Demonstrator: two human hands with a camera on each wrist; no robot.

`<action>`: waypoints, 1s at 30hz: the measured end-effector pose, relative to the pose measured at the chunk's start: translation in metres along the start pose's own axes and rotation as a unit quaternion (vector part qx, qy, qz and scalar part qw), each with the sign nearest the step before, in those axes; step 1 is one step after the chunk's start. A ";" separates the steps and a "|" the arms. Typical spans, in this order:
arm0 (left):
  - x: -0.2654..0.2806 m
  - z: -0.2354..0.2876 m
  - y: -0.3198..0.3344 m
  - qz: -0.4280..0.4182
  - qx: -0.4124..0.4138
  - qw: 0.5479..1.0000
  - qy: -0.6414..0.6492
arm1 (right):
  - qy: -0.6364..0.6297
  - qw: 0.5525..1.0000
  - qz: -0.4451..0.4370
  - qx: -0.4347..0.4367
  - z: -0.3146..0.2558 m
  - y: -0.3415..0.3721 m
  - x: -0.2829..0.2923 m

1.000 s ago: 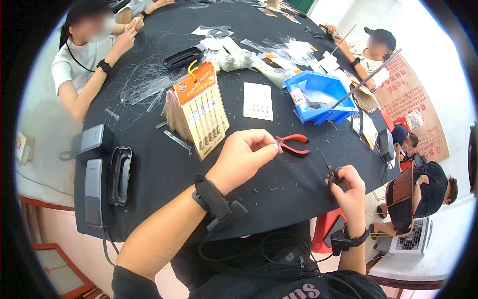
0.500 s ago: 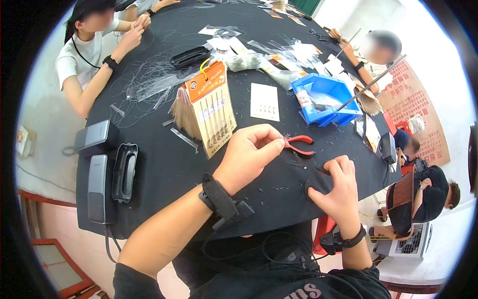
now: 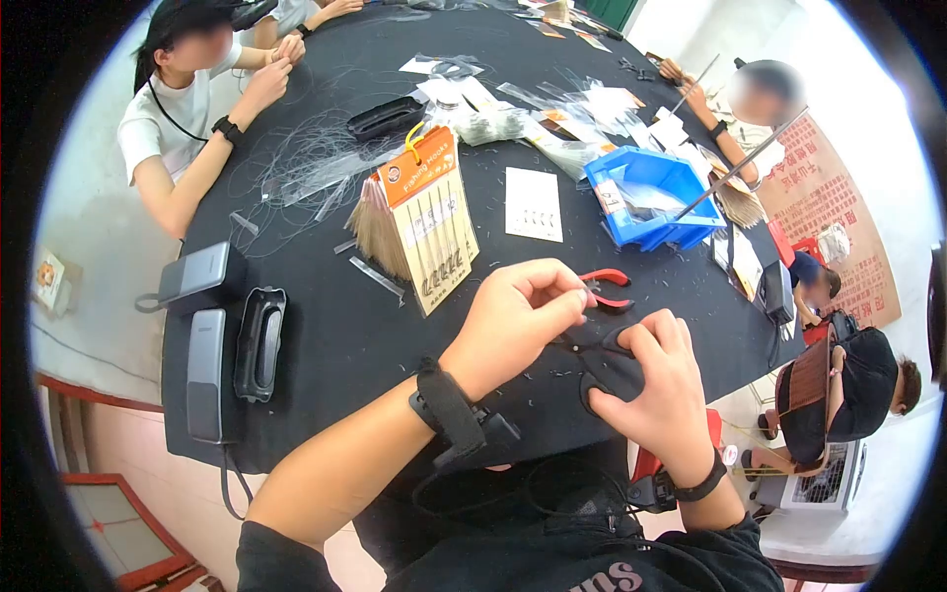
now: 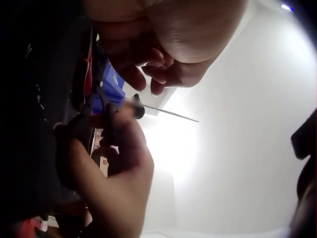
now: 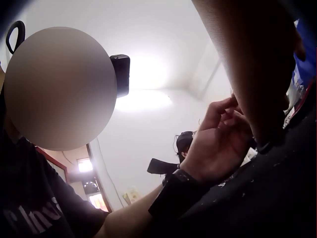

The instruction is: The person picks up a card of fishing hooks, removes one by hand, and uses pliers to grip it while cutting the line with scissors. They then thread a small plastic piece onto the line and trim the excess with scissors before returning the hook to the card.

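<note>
Black-handled scissors are in my right hand, thumb and fingers through the spread loops, blades pointing toward the left hand. My left hand pinches something too small to make out between thumb and fingertips, just above the blades. In the left wrist view, the scissors stand partly spread below the left hand's curled fingers. Red-handled pliers lie on the black cloth behind the left fingertips. A card with several small hooks lies farther back, and a bundle of "Fishing Hooks" cards stands to its left.
A blue bin with a metal rod over it stands at right. Tangled clear line and plastic packets cover the back. Grey devices and a black case sit at left. Other people sit around the table.
My right hand has moved left and spread the scissors' loops, bringing the blades close under the left fingertips. The left hand keeps its pinch and has shifted slightly right in the view.
</note>
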State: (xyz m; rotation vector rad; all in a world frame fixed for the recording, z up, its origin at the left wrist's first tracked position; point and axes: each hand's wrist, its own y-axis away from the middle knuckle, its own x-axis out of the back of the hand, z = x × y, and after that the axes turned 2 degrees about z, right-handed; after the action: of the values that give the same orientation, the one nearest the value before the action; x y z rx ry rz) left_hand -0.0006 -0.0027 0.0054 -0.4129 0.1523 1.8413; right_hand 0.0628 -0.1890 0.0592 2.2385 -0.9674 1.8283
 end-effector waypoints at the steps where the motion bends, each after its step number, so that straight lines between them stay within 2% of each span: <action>1: 0.003 -0.002 -0.001 0.017 -0.009 1.000 -0.009 | 0.000 1.000 -0.001 -0.004 0.001 0.001 0.001; 3: 0.009 -0.006 -0.005 0.062 -0.021 0.997 -0.028 | -0.012 1.000 0.003 -0.005 0.007 0.003 0.002; 6: 0.015 -0.001 -0.008 0.075 -0.013 0.997 -0.034 | -0.050 0.998 0.025 -0.008 0.021 0.003 -0.002; 7: 0.017 0.004 -0.006 0.062 0.025 0.996 -0.060 | -0.076 0.997 0.029 -0.010 0.029 0.004 -0.004; 8: 0.017 0.001 -0.007 0.059 0.009 0.996 -0.067 | -0.101 0.994 0.033 -0.012 0.034 0.004 -0.007; 10: 0.017 -0.007 -0.009 0.050 -0.021 0.995 -0.082 | -0.204 0.977 0.029 -0.049 0.038 0.004 -0.014; 12: 0.017 -0.009 -0.008 0.038 -0.017 0.996 -0.080 | -0.282 0.956 0.020 -0.074 0.043 0.006 -0.021; 15: 0.016 -0.007 -0.007 0.025 -0.016 0.996 -0.088 | -0.302 0.949 -0.021 -0.088 0.047 0.007 -0.022; 18: 0.016 -0.008 -0.008 0.019 -0.011 0.995 -0.094 | -0.269 0.956 -0.043 -0.105 0.049 0.005 -0.020; 21: 0.015 -0.007 -0.007 0.013 -0.006 0.996 -0.087 | -0.256 0.963 -0.058 -0.056 0.059 0.004 -0.025; 24: 0.014 -0.004 -0.007 0.007 -0.002 0.996 -0.085 | -0.319 0.942 -0.013 -0.102 0.058 0.005 -0.035; 27: 0.013 0.000 -0.005 -0.005 0.032 0.996 -0.082 | -0.401 0.897 0.054 -0.180 0.047 0.002 -0.036; 30: 0.005 0.015 0.002 -0.062 0.116 0.987 -0.087 | -0.472 0.866 0.147 -0.077 0.051 0.001 -0.041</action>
State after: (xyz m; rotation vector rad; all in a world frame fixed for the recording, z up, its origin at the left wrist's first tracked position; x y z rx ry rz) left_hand -0.0065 0.0060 0.0178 -0.0957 0.2143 1.7033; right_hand 0.1028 -0.1954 0.0072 3.0010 -1.5574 0.5348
